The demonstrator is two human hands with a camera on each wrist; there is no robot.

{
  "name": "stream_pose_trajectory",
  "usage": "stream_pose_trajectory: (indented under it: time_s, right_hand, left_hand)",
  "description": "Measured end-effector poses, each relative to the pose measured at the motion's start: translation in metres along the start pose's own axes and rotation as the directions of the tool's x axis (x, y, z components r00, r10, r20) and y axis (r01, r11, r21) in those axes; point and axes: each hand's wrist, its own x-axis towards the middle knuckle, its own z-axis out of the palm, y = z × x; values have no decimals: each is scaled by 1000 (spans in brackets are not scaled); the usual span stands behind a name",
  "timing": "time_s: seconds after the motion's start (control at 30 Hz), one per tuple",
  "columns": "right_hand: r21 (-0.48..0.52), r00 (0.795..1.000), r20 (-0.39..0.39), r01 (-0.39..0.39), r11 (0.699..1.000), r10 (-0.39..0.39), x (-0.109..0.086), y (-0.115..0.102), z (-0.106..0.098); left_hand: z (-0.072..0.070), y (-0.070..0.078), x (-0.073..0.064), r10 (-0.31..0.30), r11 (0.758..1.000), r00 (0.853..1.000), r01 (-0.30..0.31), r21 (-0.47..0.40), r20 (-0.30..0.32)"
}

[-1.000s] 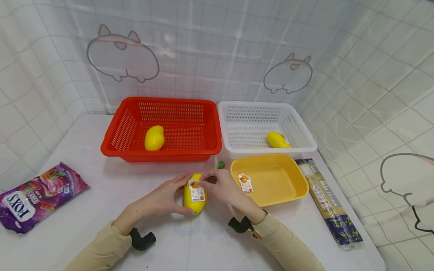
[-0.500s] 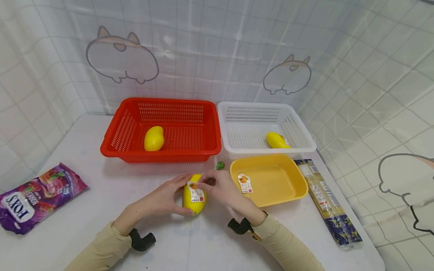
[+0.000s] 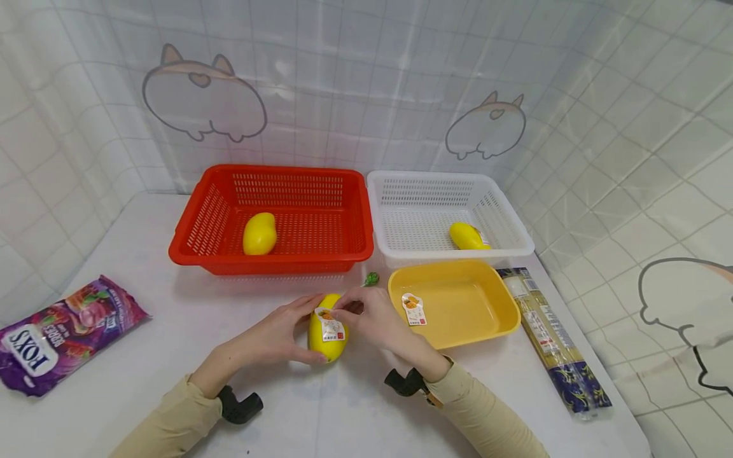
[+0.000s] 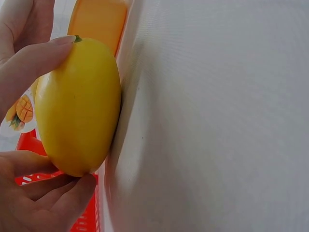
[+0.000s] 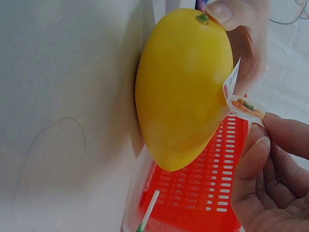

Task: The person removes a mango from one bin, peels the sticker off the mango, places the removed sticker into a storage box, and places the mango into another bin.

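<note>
A yellow mango lies on the white table in front of the person. My left hand holds it end to end, the thumb at its green stem tip and the fingers at its other end, as the left wrist view shows. A white sticker with a mango picture is on its upper side. Between thumb and forefinger my right hand pinches the picture end of the sticker. In the right wrist view, that end of the sticker stands bent away from the mango's skin.
Behind are a red basket with one mango and a white basket with another mango. A yellow tub bears a similar sticker. A small green thing, a purple Fox's bag and a long clear-and-blue packet lie around.
The sticker's picture end has shifted slightly toward the near left and looks more lifted than a second ago. Both hands have stayed almost where they were.
</note>
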Motion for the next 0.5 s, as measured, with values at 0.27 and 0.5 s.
stream_pose_trajectory:
  time_s: [0.27, 0.5]
  right_hand:
    - [41, 999, -37, 3, 999, -2, -2, -6, -8]
    - [99, 994, -59, -83, 992, 89, -3, -11, -25]
  left_hand:
    - [1, -1, 2, 5, 1000, 1000, -5, 1, 2]
    - [1, -1, 1, -17, 1000, 1000, 17, 9, 13]
